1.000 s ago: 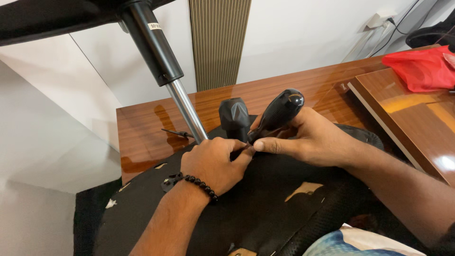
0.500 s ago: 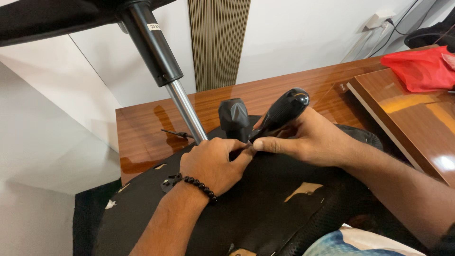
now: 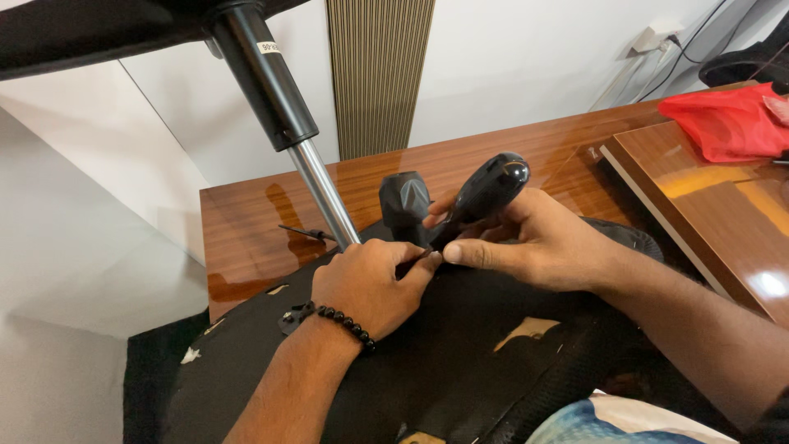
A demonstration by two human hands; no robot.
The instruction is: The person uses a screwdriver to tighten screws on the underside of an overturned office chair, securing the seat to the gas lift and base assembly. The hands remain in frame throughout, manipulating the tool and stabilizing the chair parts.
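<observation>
An upturned black office chair seat (image 3: 460, 362) lies in front of me on a glossy wooden table (image 3: 246, 238). Its gas-lift column (image 3: 279, 107), black above and chrome below, rises up to the left. My right hand (image 3: 534, 238) grips a black, glossy, paddle-shaped lever (image 3: 485, 193) that sticks up from the seat's underside. My left hand (image 3: 370, 284), with a black bead bracelet on the wrist, pinches something small at the foot of that lever, touching my right thumb. A second black knob (image 3: 404, 201) stands just behind the hands.
A red cloth (image 3: 723, 123) lies on a raised wooden board (image 3: 707, 205) at the right. A ribbed panel (image 3: 378, 74) runs down the white wall behind the table. Cables (image 3: 657, 57) hang at the upper right. The table's left edge drops to a pale floor.
Both hands stay at the lever's foot. The lever tip has tilted very slightly; nothing else has visibly moved.
</observation>
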